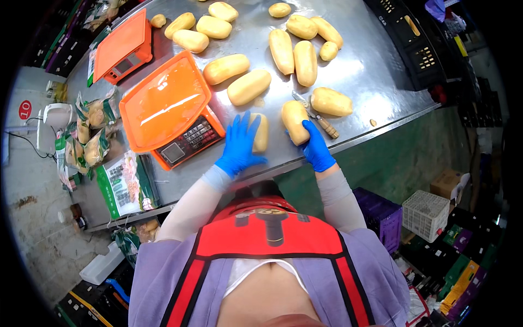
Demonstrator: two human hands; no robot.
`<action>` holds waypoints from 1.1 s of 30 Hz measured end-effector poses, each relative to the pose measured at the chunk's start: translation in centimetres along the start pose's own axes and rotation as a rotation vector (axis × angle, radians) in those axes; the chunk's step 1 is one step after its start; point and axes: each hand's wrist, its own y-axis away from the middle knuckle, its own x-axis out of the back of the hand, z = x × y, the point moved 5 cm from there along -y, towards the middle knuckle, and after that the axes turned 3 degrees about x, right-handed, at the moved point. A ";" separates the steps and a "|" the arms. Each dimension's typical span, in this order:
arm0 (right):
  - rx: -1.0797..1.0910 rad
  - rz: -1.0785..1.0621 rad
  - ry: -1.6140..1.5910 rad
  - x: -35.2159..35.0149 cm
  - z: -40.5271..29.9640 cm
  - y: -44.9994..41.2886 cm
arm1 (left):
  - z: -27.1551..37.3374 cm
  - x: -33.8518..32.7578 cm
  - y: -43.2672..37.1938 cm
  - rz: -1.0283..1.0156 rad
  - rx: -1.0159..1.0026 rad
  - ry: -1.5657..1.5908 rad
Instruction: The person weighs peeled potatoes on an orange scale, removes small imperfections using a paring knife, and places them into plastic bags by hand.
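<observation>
Both my hands wear blue gloves over a steel worktable [359, 36]. My right hand [316, 148] is closed around a pale yellow lotus root segment [295, 119], near the table's front edge. My left hand [242, 143] has its fingers spread and lies against another lotus root segment [261, 133], partly covering it. Just beyond my right hand, a knife with a wooden handle [327, 127] lies on the steel. One more segment [331, 101] lies to the right of the knife. Two segments, a nearer one [249, 87] and a farther one [226, 68], lie beyond my left hand.
An orange scale [165, 104] stands left of my left hand, with a second orange scale [122, 45] behind it. Several lotus roots [305, 63] lie farther back. A printed bag [126, 186] and filled bags [96, 151] lie left. A black crate [408, 45] stands at right.
</observation>
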 end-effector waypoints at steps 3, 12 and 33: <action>-0.063 0.019 -0.096 0.9 0.6 -0.2 | -0.3 -0.5 -0.1 0.013 0.006 0.039; -0.153 -0.029 -0.268 -1.2 1.0 -0.1 | -1.8 1.2 -1.7 0.036 0.080 0.486; 0.918 -0.494 1.277 -31.4 5.8 -4.4 | -16.7 17.4 5.8 0.602 0.342 0.215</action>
